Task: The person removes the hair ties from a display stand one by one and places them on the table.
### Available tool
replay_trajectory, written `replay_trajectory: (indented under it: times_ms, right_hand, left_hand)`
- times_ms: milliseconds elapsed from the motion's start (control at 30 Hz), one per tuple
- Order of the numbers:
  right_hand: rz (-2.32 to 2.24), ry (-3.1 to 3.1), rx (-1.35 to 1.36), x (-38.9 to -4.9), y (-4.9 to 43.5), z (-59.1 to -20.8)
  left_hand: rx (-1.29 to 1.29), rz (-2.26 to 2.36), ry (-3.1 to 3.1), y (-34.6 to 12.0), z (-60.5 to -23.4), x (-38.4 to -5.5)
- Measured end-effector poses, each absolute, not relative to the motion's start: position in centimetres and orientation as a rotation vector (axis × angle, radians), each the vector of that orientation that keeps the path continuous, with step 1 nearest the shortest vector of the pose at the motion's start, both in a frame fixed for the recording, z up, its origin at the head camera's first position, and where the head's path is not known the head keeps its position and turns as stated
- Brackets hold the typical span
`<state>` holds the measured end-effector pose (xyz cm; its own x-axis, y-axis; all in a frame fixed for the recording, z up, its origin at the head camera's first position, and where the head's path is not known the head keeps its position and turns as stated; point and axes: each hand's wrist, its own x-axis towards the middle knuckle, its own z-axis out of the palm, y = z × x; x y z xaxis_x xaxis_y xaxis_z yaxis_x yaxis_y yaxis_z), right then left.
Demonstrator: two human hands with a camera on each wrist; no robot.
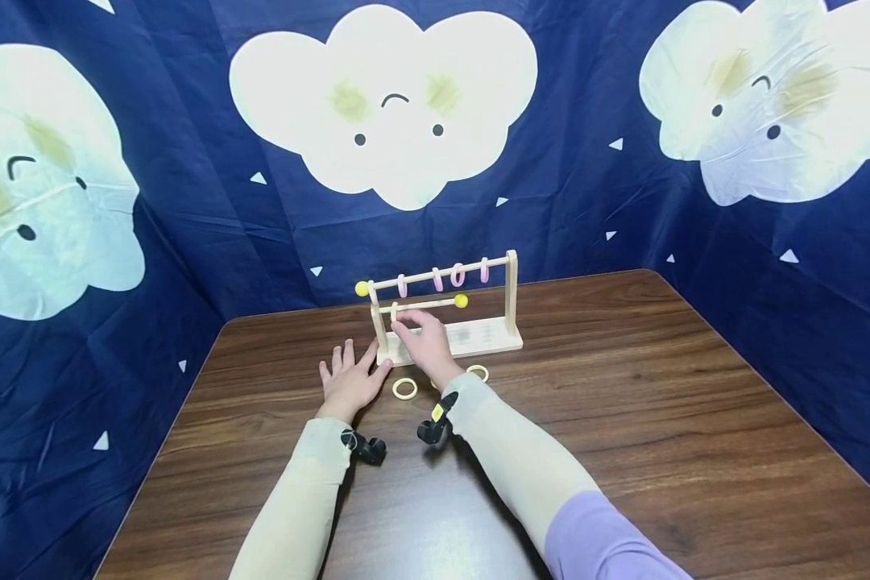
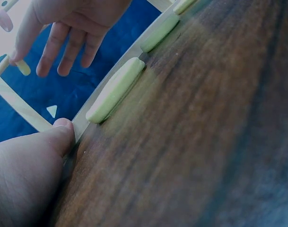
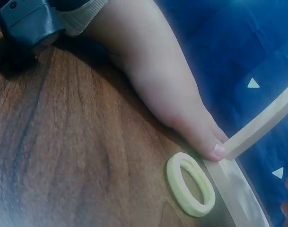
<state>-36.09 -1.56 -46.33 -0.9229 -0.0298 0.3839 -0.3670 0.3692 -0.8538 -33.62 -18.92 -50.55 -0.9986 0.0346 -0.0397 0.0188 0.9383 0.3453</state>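
A wooden stand (image 1: 478,338) carries two rods, each with a yellow ball at its free end. My right hand (image 1: 426,342) pinches a pale yellow ring (image 1: 395,312) on the lower rod, near the left upright. Fingers spread, my left hand (image 1: 350,383) rests on the table at the stand's left end. Its thumb (image 2: 63,130) touches the base there. Several pink rings (image 1: 437,279) hang along the upper rod, with a pale ring (image 1: 371,292) beside the ball. The right wrist view shows a yellow ring (image 3: 191,184) lying by the base.
On the wooden table (image 1: 623,419), a yellow ring (image 1: 404,389) lies in front of the stand. Another yellow ring (image 1: 477,374) is partly hidden by my right wrist. A blue cloth with clouds (image 1: 384,97) hangs behind the table and on both sides.
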Motion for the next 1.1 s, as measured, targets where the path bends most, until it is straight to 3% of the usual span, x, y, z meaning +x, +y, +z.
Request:
replay_trajectory:
  times_ms: [1100]
  right_hand:
    - [1.546,-2.263,0.256,-35.7,3.8,-46.3]
  left_hand:
    - [0.02,0.54,3.047,-18.8,-50.5,-33.6]
